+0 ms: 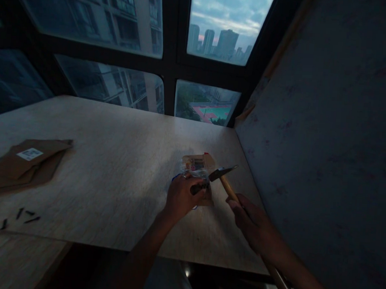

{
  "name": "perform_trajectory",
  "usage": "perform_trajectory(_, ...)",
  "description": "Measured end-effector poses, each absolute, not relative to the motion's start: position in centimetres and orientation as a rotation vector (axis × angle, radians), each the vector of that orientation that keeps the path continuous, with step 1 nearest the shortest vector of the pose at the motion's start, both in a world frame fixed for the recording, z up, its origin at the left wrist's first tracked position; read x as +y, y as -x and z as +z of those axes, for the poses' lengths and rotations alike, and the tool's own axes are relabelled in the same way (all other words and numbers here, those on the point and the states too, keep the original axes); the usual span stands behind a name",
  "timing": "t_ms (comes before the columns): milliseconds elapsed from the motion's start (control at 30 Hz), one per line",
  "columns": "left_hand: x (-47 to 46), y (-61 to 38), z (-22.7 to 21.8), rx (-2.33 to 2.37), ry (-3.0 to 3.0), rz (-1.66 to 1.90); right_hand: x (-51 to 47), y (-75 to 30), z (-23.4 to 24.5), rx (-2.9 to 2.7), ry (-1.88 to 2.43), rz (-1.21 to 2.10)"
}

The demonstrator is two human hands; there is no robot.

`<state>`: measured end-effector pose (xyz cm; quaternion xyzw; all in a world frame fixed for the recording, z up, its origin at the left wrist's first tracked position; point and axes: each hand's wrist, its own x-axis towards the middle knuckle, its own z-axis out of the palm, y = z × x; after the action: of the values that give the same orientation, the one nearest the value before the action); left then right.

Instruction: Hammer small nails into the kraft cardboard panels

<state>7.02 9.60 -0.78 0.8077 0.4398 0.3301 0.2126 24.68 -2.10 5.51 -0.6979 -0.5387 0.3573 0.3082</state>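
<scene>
My right hand is wrapped round the wooden handle of a hammer. The metal head of the hammer is up beside my left hand, close to its fingertips. Between the closed fingers of that left hand is a small dark ribbed piece; its exact kind is too dim to make out. Under and behind the fingers lies an opened pack of brown card and clear plastic with a printed label. My left hand covers part of the pack.
Brown paper envelopes, one with a white label, lie on the pale tabletop at left. Several dark screw-like pieces are near the front edge. A wall rises on the right; dark-framed windows stand behind the table.
</scene>
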Motion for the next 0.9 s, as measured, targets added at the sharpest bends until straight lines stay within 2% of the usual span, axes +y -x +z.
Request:
perform_trajectory(333,12.0,-6.4,2.1,1.022,-2.506,0.389,-1.4,-24.4,4.5,-1.284,1.836,1.026)
perform_trajectory(900,12.8,-7.7,0.3,0.85,-2.405,0.55,-1.2,-23.9,2.8,-1.079,1.751,1.105)
